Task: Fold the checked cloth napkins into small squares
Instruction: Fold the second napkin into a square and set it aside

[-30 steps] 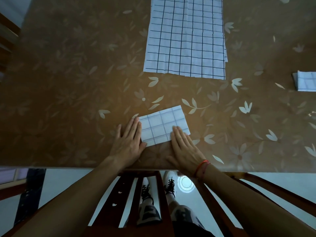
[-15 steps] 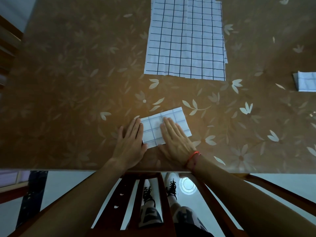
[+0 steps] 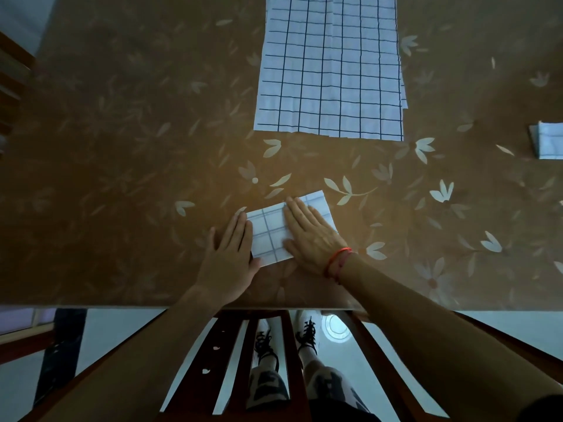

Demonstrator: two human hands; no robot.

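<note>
A folded white napkin [image 3: 269,234] with dark checks lies near the table's front edge as a small rectangle. My right hand [image 3: 312,233], with a red cord at the wrist, lies flat across its right half, fingers straight and pressing down. My left hand [image 3: 230,254] rests flat on the table at the napkin's left edge, fingers straight. A stack of unfolded checked napkins [image 3: 330,68] lies spread out at the far middle of the table.
The table carries a brown cloth with pale flowers [image 3: 122,147]. A folded napkin [image 3: 548,144] sits at the right edge of view. Below the table's front edge [image 3: 152,306] are a wooden chair frame [image 3: 286,345] and my feet in laced shoes.
My right hand has slid forward from the napkin's near edge onto its right half, pressing it flat. My left hand stayed at the left edge.
</note>
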